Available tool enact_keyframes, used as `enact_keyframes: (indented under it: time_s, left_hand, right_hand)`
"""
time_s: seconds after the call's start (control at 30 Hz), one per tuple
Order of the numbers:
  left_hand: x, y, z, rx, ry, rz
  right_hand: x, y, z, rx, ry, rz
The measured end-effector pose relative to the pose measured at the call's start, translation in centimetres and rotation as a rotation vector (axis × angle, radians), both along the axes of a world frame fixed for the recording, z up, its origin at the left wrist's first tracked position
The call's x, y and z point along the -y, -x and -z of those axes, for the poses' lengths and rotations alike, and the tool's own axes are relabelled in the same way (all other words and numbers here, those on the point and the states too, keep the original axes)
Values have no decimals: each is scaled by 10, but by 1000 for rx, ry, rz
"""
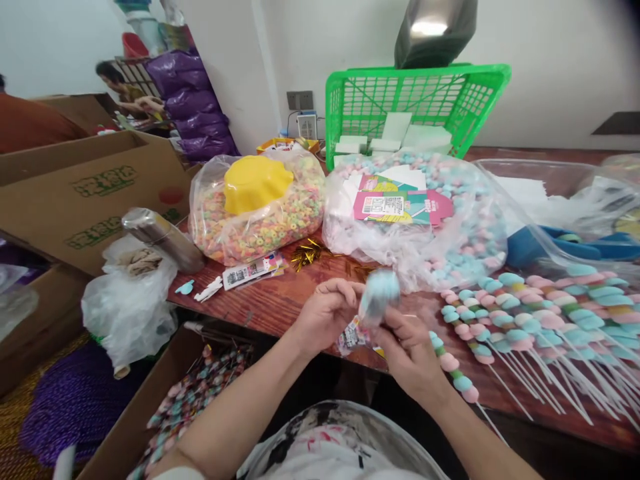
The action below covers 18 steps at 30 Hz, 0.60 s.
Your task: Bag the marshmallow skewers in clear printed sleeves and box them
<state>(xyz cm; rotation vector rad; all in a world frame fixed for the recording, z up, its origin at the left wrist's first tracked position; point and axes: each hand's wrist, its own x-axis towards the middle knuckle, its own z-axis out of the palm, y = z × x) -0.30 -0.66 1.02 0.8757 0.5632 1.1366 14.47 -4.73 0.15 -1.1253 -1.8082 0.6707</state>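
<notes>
Over the table's front edge my two hands are close together around a blurred marshmallow skewer [381,290], its pale blue end pointing up. My right hand [413,350] is closed on it, thumb and fingers pinching low. My left hand [325,310] has its fingers curled together at the skewer's left side; what they pinch is blurred. Just below, a printed clear wrapper [353,335] shows between the hands. One pink, blue and green marshmallow skewer [453,367] lies beside my right hand, and a pile of similar skewers [545,313] lies farther right.
Behind stand a bag of cereal rings [260,230] with a yellow bowl [257,183], a bag of marshmallows [480,227] and a green basket [417,80]. A metal flask [163,240] stands left. Below is a box of skewers [193,393]. People sit at the far left.
</notes>
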Motion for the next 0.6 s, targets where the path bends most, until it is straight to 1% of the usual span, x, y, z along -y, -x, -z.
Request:
enact_keyframes:
  time_s: [0.03, 0.07, 0.13, 0.17, 0.23, 0.27, 0.3, 0.33, 0.37, 0.4, 0.43, 0.47, 0.5, 0.53, 0.57, 0.6]
  left_hand:
    - [-1, 4, -5, 31, -27, -13]
    - [-2, 7, -8, 25, -53, -48]
    - [1, 10, -9, -44, -72, -110]
    - [4, 10, -8, -91, -74, -86]
    - [14, 9, -1, -198, -90, 74]
    - [20, 9, 2, -268, -116, 146]
    - [25, 11, 4, -356, -168, 170]
    - [30, 15, 4, -462, -249, 141]
    - [34, 22, 4, -578, -348, 86]
    - [37, 33, 1, -696, -449, 44]
    - [38, 49, -2, -811, -527, 35]
    - [40, 68, -7, -917, -561, 57]
    - [42, 91, -12, -1009, -539, 99]
    - [44, 117, -17, -1092, -463, 121]
    - [49, 144, -21, -1185, -361, 126]
    - [55, 170, -23, -1276, -255, 133]
  right_hand:
    - [0, -1, 1, -14, 68, -30]
    - [-1, -3, 2, -21, 104, -36]
    - [-4, -6, 1, -34, 85, 8]
    - [-6, -7, -1, -43, 43, 36]
    - [-7, -4, -3, -95, -20, 60]
    - [-6, 1, -3, -154, -2, 59]
    - [-5, 6, -2, -238, 60, 54]
    - [-4, 13, 1, -338, 158, 39]
    - [-1, 20, 6, -429, 284, 9]
    - [2, 27, 12, -487, 412, -40]
    - [6, 33, 19, -493, 518, -104]
    - [11, 38, 25, -437, 577, -177]
    - [16, 40, 31, -337, 576, -247]
    - [20, 38, 37, -211, 501, -298]
    - [24, 33, 42, -87, 367, -316]
    - [27, 25, 46, -7, 183, -294]
